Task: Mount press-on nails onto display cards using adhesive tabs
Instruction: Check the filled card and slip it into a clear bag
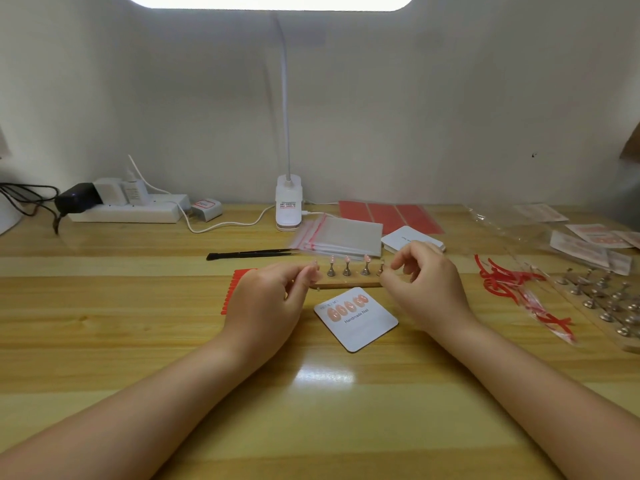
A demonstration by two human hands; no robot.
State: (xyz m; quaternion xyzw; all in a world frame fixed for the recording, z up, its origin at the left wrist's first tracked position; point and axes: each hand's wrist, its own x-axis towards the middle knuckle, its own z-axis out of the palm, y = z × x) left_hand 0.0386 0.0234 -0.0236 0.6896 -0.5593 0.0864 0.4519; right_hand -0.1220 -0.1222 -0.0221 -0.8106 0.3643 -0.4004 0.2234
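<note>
A white display card (367,327) printed "Handmade Nail" lies on the desk with several pink press-on nails (346,306) stuck along its top edge. Behind it a wooden strip (346,284) carries a row of metal nail stands (347,270), each topped with a pink nail. My left hand (273,299) has curled fingers that pinch the leftmost stand, and its nail tip (315,263) shows just above them. My right hand (426,285) pinches the rightmost stand (381,268) between thumb and forefinger. A red adhesive tab strip (230,292) pokes out from under my left hand.
Black tweezers (252,253), clear zip bags (339,235), a stack of blank cards (412,239) and red tab sheets (388,213) lie behind. A clip lamp (289,206) and power strip (128,211) stand at the wall. Peeled red strips (502,278), loose metal stands (606,296) and packets (588,242) fill the right.
</note>
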